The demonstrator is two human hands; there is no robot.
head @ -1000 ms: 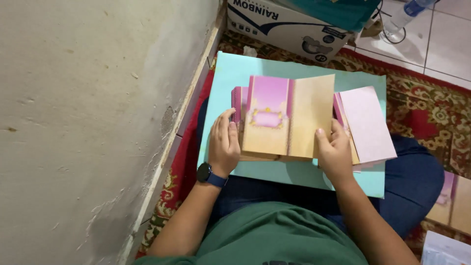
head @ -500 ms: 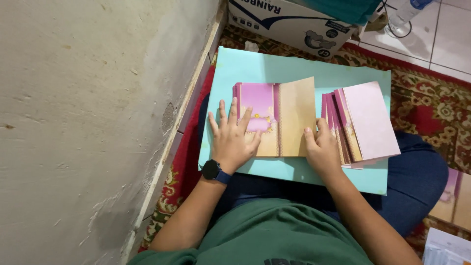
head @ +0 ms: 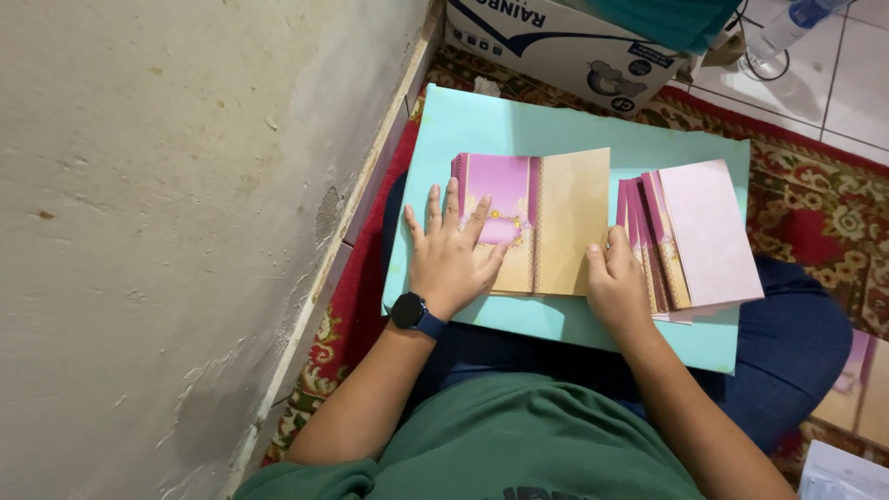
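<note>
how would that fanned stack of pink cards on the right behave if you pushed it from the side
The pink card stack is already fanned, so the cards would probably slide and spread further. The cards look thin and flat: likely light, slightly bendy, not apt to roll. The smooth turquoise board probably offers little grip.

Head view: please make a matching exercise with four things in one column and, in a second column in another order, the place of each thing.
Things:
1. left hand
2. right hand
3. stack of pink cards
4. cardboard box

Places:
A. beyond the far edge of the turquoise board
B. flat on the purple panel of the folded card
C. on the board, to the right of the folded card
D. at the near right corner of the folded card, beside the stack

Pairs: 1-B, 2-D, 3-C, 4-A
</note>
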